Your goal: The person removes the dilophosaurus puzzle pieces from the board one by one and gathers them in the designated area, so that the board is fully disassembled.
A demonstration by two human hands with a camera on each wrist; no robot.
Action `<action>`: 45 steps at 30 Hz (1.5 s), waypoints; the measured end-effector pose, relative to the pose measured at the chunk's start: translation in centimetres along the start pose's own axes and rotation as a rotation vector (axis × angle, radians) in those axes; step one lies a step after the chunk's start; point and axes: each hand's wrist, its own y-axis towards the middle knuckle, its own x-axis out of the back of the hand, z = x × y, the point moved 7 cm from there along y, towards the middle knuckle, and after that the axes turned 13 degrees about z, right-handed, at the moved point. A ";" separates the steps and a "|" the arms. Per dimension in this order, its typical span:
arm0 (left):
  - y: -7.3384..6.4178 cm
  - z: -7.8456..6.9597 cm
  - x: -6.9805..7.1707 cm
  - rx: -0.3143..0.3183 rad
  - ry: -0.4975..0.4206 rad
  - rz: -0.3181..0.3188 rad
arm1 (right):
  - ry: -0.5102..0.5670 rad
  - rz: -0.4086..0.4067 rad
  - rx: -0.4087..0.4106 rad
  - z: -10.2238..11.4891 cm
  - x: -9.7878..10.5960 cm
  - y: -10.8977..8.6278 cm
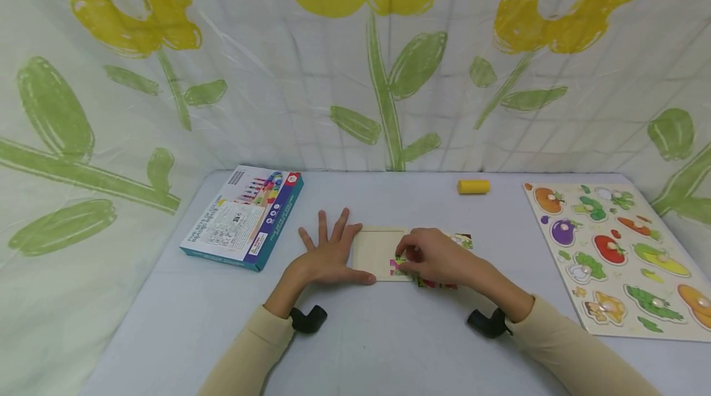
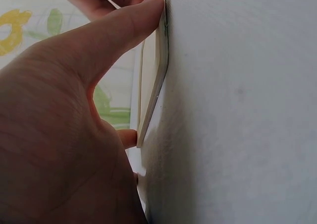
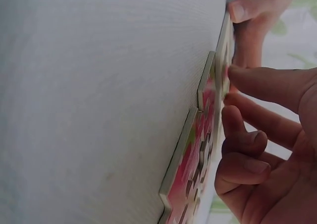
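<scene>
A shallow wooden puzzle tray (image 1: 373, 249) lies flat on the table. My left hand (image 1: 328, 259) is spread at its left side, with the thumb on the near edge and a fingertip at the far left corner. In the tray's near right corner is a pink and green puzzle piece (image 1: 395, 267), which my right hand (image 1: 439, 255) pinches between thumb and index finger. More puzzle pieces (image 1: 436, 284) lie on the table right of the tray, partly hidden under the right hand. The right wrist view shows these pieces (image 3: 185, 169) edge-on beside the tray.
At the left lies a white and teal box (image 1: 241, 217). A yellow cylinder (image 1: 473, 187) rests near the table's back edge. A vegetable knob-puzzle board (image 1: 616, 260) occupies the right side. Behind the table hangs a flowered curtain (image 1: 250, 75).
</scene>
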 end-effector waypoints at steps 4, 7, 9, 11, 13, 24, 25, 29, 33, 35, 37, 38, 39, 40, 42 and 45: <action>0.0 0.0 0.0 0.001 -0.003 0.000 | 0.013 -0.025 0.004 0.1 0.2 -0.1; 0.0 0.0 0.0 0.002 -0.001 0.001 | 0.031 -0.045 0.006 0.2 0.3 -0.2; 0.0 0.1 0.0 0.004 0.001 0.001 | 0.051 -0.055 0.011 0.3 0.4 -0.2; 0.0 0.1 0.0 0.004 0.002 0.002 | 0.071 -0.064 0.016 0.3 0.5 -0.2; 0.1 0.1 0.0 0.002 0.001 0.003 | 0.087 -0.068 0.017 0.4 0.6 -0.2; 0.2 0.2 -0.1 0.001 0.001 0.005 | 0.139 -0.068 0.007 0.3 0.7 -0.5; 0.2 0.2 -0.1 0.001 -0.001 0.003 | 0.143 -0.070 0.006 0.2 0.8 -0.6; 0.2 0.2 -0.1 0.001 -0.003 0.000 | 0.152 -0.078 -0.015 -0.2 1.2 -1.5; 0.2 0.2 -0.1 -0.001 -0.006 0.001 | 0.169 -0.071 -0.033 -0.9 1.7 -2.8; 0.2 0.2 -0.1 -0.001 -0.005 0.004 | 0.174 -0.068 -0.039 -1.3 2.0 -3.6; 0.2 0.2 -0.1 -0.001 -0.006 0.004 | 0.173 -0.066 -0.047 -1.8 2.1 -4.3; 0.2 0.2 -0.1 -0.001 -0.005 0.005 | 0.174 -0.065 -0.053 -2.0 2.1 -4.7; 0.2 0.2 -0.1 -0.001 -0.006 0.005 | 0.170 -0.065 -0.058 -2.3 2.2 -5.1; 0.2 0.2 -0.1 -0.002 -0.007 0.005 | 0.168 -0.064 -0.066 -2.6 2.2 -5.5; 0.2 0.2 -0.1 -0.003 -0.008 0.001 | 0.160 -0.064 -0.082 -3.2 2.2 -6.2; 0.2 0.2 0.0 -0.004 -0.009 -0.004 | 0.142 -0.063 -0.105 -4.0 2.3 -7.4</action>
